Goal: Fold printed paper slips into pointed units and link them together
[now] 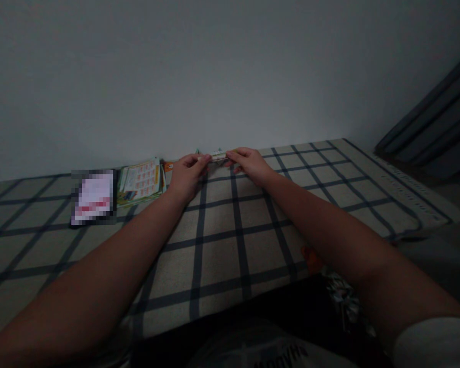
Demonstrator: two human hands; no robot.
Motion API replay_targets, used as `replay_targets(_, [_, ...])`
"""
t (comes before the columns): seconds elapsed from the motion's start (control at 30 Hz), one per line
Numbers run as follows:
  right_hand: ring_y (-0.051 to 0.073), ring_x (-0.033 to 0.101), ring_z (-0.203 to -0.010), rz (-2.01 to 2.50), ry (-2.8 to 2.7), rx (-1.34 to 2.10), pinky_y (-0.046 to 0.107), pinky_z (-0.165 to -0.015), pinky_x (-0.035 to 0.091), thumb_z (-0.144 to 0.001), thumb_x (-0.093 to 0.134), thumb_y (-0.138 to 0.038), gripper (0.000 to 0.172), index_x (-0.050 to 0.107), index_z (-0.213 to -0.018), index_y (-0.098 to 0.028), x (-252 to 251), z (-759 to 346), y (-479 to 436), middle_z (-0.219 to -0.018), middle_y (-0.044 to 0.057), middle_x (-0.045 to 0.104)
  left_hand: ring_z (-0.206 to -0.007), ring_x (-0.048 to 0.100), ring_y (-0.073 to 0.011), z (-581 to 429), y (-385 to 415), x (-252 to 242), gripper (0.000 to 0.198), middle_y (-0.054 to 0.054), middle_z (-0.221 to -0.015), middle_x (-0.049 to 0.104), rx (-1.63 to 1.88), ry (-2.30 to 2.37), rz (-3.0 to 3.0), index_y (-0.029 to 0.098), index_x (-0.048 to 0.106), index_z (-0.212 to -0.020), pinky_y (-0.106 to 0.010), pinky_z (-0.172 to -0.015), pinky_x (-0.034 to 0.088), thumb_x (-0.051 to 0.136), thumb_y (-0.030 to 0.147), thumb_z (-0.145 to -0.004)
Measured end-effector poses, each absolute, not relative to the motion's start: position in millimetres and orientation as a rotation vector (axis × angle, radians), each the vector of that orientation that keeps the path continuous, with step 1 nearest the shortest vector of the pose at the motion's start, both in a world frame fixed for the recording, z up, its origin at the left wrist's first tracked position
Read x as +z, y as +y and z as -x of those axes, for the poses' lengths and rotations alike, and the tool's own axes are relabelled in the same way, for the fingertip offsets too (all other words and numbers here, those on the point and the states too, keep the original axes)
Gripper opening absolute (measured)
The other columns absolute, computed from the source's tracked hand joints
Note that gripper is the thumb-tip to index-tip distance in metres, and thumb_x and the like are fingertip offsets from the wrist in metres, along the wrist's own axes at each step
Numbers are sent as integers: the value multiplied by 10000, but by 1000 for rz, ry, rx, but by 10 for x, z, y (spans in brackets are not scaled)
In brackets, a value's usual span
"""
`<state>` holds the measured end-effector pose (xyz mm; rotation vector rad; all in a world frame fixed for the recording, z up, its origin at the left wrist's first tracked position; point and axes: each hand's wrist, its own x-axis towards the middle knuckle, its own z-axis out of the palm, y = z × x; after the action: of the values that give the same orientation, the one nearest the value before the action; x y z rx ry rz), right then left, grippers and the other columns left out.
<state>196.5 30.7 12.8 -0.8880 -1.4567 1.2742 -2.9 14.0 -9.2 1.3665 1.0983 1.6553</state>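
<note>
Both arms stretch forward over the checked cloth to the far side of the table. Between my hands is a small, pale, flat piece (218,156), perhaps paper, with faint markings; its exact kind is too small and dim to make out. My left hand (188,175) pinches its left end between thumb and fingers. At the right end, my right hand (249,162) grips it the same way, with the lower fingers curled beneath. Just left of my left hand, an orange printed picture (169,166) shows partly.
A stack of printed booklets or sheets (142,179) lies at the back left. Beside it is a dark-edged device with a blurred pink screen (95,194). The checked tablecloth (218,230) runs back to a plain wall (230,76). An orange item (312,259) sits near the front edge.
</note>
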Motion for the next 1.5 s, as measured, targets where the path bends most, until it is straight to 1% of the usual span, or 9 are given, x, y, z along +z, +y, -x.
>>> replay_targets(0.3, [100, 684, -754, 903, -1381, 1218, 155, -563, 507, -910, 769, -220, 62, 728, -914, -173, 97, -1962, 378, -880, 26, 750, -580, 552, -132, 28, 81, -67, 337, -24, -642, 675, 1561, 1196, -1456, 167, 773, -738, -243, -546, 409, 913, 473, -723])
replay_targets(0.4, [95, 678, -740, 896, -1380, 1214, 156, -559, 509, -907, 769, -216, 71, 718, -934, -175, 89, -1966, 397, -907, 30, 755, -633, 598, -146, 20, 71, -65, 360, -43, -743, 734, 1514, 1171, -1462, 164, 823, -910, -252, -588, 461, 911, 455, -716])
replay_targets(0.5, [91, 669, -731, 908, -1379, 1207, 156, -559, 503, -906, 781, -231, 146, 713, -1027, -186, 81, -1968, 404, -924, 25, 748, -668, 622, -141, 17, 82, -82, 488, -51, -833, 758, 1494, 1101, -1457, 168, 812, -1136, -253, -631, 497, 899, 412, -723])
replay_targets(0.63, [89, 642, -703, 929, -1400, 1198, 180, -588, 508, -927, 768, -241, 272, 699, -1186, -197, 72, -1975, 410, -941, 20, 730, -611, 580, -123, 27, 98, -107, 584, -17, -773, 699, 1429, 1052, -1437, 169, 773, -1246, -244, -599, 472, 895, 334, -700])
replay_targets(0.77, [89, 605, -654, 929, -1453, 1181, 200, -600, 519, -927, 760, -231, 303, 701, -1223, -211, 77, -1984, 397, -884, 0, 698, -564, 541, -113, 23, 73, -100, 644, 20, -683, 624, 1352, 1039, -1393, 160, 744, -1304, -224, -552, 434, 871, 260, -680])
replay_targets(1.0, [81, 572, -607, 871, -1520, 1190, 190, -560, 499, -907, 754, -186, 238, 725, -1142, -211, 97, -1979, 347, -818, -21, 682, -711, 662, -153, -9, 71, -85, 502, -68, -920, 766, 1328, 1020, -1366, 158, 784, -1135, -248, -622, 502, 899, 360, -689])
replay_targets(1.1, [84, 578, -617, 858, -1546, 1194, 191, -569, 506, -901, 760, -175, 236, 730, -1133, -214, 100, -1974, 330, -795, -28, 670, -737, 688, -154, -8, 84, -85, 511, -61, -908, 774, 1327, 969, -1353, 163, 767, -1064, -259, -680, 533, 954, 369, -635])
replay_targets(1.27, [79, 571, -600, 875, -1538, 1217, 191, -560, 498, -907, 758, -143, 248, 721, -1144, -203, 119, -1958, 307, -772, -38, 651, -670, 667, -133, 1, 71, -83, 462, -32, -827, 761, 1272, 918, -1370, 168, 728, -963, -243, -641, 524, 975, 331, -608])
replay_targets(1.5, [83, 623, -661, 916, -1522, 1260, 164, -546, 495, -972, 722, -239, 100, 726, -1035, -162, 98, -1941, 349, -842, 11, 726, -639, 646, -104, 8, 81, -89, 442, -11, -813, 760, 1336, 920, -1359, 174, 708, -903, -202, -602, 508, 981, 361, -610])
